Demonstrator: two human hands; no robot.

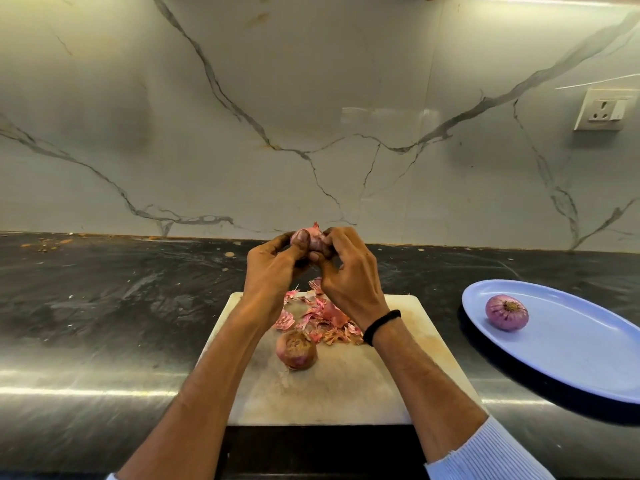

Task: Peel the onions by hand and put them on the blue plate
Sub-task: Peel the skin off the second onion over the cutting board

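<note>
Nearest us, a worn white rectangular cutting board (346, 386) lies on the dark stone counter (121, 306). On it sits a round unpeeled reddish onion (296, 350), beside a heap of pink papery skins (320, 317). Over the board's far edge we see a partly skinned purple onion (311, 239) held up. The left hand (273, 268) grips it and the right hand (349, 275), with its black wristband (381, 326), pinches it. To the right, a peeled purple onion (506, 312) rests on the oval blue plate (571, 358). Behind stands a veined marble wall (311, 116).
</note>
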